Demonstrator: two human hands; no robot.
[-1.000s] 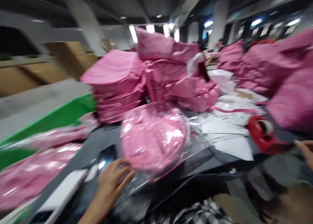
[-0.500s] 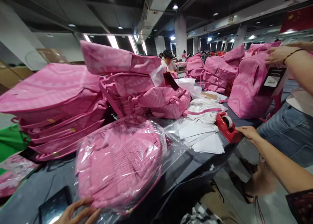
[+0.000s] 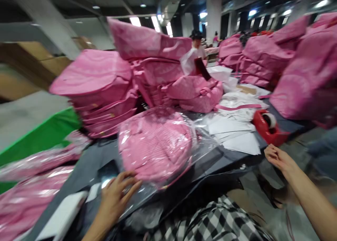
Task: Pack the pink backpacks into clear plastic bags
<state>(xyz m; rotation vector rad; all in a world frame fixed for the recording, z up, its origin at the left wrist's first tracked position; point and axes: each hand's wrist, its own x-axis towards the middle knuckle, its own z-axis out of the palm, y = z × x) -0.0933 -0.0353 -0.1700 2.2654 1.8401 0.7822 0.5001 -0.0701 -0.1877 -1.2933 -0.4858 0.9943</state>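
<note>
A pink backpack (image 3: pixel 155 146) lies flat on the table inside a clear plastic bag (image 3: pixel 207 148) whose loose end spreads to the right. My left hand (image 3: pixel 119 192), fingers stretched out and apart, rests at the bag's lower left edge. Just in front of the red tape dispenser (image 3: pixel 268 128), my right hand (image 3: pixel 280 158) is closed in a pinch. Whatever may be between those fingers is too small and blurred to make out. Beside the dispenser lie white paper sheets (image 3: pixel 237 139), fanned out near the table edge.
Stacked pink backpacks (image 3: pixel 92 76) rise behind, with more at the right (image 3: pixel 305 79). A phone-like dark device (image 3: pixel 107 171) and a white object (image 3: pixel 63 213) lie at the left. Bagged pink items fill a green-lined container (image 3: pixel 55 128). A person (image 3: pixel 197 46) sits farther back.
My right hand has come off the tape dispenser towards me, fingers pinched. My left hand reaches farther onto the table at the bag's edge. The view has swung left and down.
</note>
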